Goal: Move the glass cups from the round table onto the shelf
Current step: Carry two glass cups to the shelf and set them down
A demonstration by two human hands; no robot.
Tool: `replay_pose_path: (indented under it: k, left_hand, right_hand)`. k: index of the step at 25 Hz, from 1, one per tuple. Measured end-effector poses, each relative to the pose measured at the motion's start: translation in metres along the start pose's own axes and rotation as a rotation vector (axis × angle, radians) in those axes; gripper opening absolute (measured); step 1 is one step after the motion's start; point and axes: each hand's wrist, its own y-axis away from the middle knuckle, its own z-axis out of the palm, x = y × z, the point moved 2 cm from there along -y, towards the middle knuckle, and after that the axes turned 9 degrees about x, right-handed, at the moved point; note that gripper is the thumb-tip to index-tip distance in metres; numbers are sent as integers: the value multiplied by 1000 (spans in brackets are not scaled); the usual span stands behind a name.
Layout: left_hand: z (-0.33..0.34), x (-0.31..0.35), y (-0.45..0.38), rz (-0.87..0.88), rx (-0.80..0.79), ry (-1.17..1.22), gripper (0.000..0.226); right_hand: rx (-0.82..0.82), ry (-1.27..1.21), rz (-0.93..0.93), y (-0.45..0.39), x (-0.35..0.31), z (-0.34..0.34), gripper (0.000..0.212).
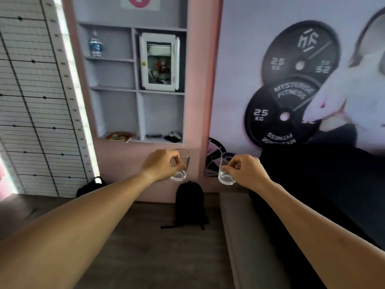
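My left hand (161,164) grips a clear glass cup (183,163) by its side, held upright in the air. My right hand (246,170) holds a second clear glass cup (226,174) the same way. Both cups hang side by side below the grey recessed shelf (137,89) set in the pink wall ahead. The shelf has several compartments. Its two middle-left compartments and the two large lower ones have free room. The round table is out of view.
A water bottle (95,45) stands in the top left compartment and a white cabinet (159,61) fills the top right. A book (118,136), glasses (153,136) and a dark object (174,136) lie on the bottom ledge. A black backpack (188,203) leans on the wall below.
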Motion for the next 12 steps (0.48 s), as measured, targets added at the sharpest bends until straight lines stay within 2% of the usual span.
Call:
replay_pose_path:
  k: [6,12]
  left_hand:
    - [16,-79,-94,-100,55,-75,25]
    - [2,-160,-161,-240,163,-136,27]
  right_hand:
    - [-115,-84,-121,-139,-8,96,21]
    - [-196,-162,-272,-257,-58,195,21]
